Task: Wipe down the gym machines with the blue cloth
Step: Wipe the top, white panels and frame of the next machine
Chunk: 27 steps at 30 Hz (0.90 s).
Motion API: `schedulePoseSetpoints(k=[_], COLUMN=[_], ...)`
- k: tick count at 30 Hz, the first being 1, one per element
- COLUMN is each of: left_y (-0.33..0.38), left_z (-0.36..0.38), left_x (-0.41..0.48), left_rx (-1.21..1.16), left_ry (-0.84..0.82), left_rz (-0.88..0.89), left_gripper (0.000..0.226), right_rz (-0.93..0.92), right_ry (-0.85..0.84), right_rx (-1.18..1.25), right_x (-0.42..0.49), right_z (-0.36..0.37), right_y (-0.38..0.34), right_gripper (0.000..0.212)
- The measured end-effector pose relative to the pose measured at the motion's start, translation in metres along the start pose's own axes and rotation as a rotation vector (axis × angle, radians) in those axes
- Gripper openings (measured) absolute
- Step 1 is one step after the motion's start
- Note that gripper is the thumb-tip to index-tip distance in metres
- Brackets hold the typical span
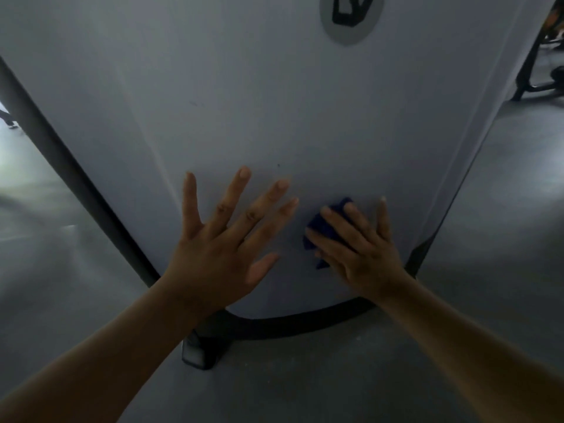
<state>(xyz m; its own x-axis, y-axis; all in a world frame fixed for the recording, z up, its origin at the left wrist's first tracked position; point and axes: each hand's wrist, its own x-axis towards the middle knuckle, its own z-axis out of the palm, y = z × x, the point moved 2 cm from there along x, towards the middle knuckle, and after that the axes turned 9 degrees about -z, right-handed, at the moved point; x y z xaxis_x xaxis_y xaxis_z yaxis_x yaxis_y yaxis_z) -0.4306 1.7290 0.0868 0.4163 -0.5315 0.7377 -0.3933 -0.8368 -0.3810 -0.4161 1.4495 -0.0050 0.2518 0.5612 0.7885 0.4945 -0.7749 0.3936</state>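
midway, seemingly: right hand (363, 254) presses the blue cloth (323, 230) flat-fingered low on a grey machine panel (244, 102); left hand (222, 239) is spread, empty; upper panel likely remains.

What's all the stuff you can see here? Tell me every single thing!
blue cloth: one, dark blue, bunched under the right hand on the lower panel
machine panel: one, pale grey-white, fills the middle of the view
logo badge: one, round, grey with a black mark, top of the panel
frame tube: one, black, slanting along the panel's left edge
base tube: one, black, curving under the panel
foot: one, black, on the floor at the base tube's left end
floor: one, grey, all around the machine
other equipment: black frame, top right, too cut off to name
left hand: one, fingers spread, left of the cloth
right hand: one, straight fingers pressing the cloth
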Motion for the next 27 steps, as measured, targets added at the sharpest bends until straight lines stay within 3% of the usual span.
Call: schedulePoseSetpoints(k=[4,5,8,9,13,15,18,19,22,23,24,27], left_y=[0.014,0.018,0.03,0.034,0.046,0.056,0.072,0.077,0.086,0.089,0.092,0.105], left_z=[0.001,0.004,0.011,0.013,0.019,0.022,0.026,0.027,0.033,0.034,0.036,0.041], left_x=[0.01,0.01,0.008,0.007,0.007,0.005,0.008,0.009,0.013,0.013,0.014,0.017], left_rx=[0.021,0.035,0.067,0.069,0.028,0.003,-0.049,-0.065,-0.056,-0.049,-0.044,-0.018], left_ry=[-0.027,-0.04,-0.065,-0.062,-0.035,-0.039,-0.011,-0.005,-0.022,-0.028,-0.034,-0.054], left_rz=[0.029,0.031,0.039,0.04,0.037,0.048,0.075,0.081,0.097,0.097,0.098,0.126], left_gripper=[0.089,0.091,0.097,0.097,0.09,0.088,0.076,0.073,0.072,0.072,0.071,0.07], right_rz=[0.573,0.568,0.307,0.337,1.082,1.058,0.745,0.797,1.391,1.497,1.503,1.295], right_ry=[0.15,0.137,0.088,0.111,0.258,0.244,0.192,0.211,0.438,0.482,0.483,0.432], right_rx=[0.146,0.171,0.136,0.126,0.319,0.319,0.27,0.266,0.522,0.598,0.604,0.576], right_x=[-0.015,-0.013,-0.011,-0.015,-0.027,-0.019,-0.025,-0.038,-0.073,-0.074,-0.071,-0.059], right_z=[0.007,0.01,0.015,0.015,0.008,0.004,0.009,0.014,0.027,0.025,0.022,0.016], right_y=[-0.016,-0.028,-0.036,-0.029,-0.022,-0.029,-0.022,-0.016,-0.004,-0.003,-0.005,-0.007], right_gripper=[0.058,0.059,0.067,0.066,0.061,0.061,0.057,0.057,0.054,0.053,0.052,0.053])
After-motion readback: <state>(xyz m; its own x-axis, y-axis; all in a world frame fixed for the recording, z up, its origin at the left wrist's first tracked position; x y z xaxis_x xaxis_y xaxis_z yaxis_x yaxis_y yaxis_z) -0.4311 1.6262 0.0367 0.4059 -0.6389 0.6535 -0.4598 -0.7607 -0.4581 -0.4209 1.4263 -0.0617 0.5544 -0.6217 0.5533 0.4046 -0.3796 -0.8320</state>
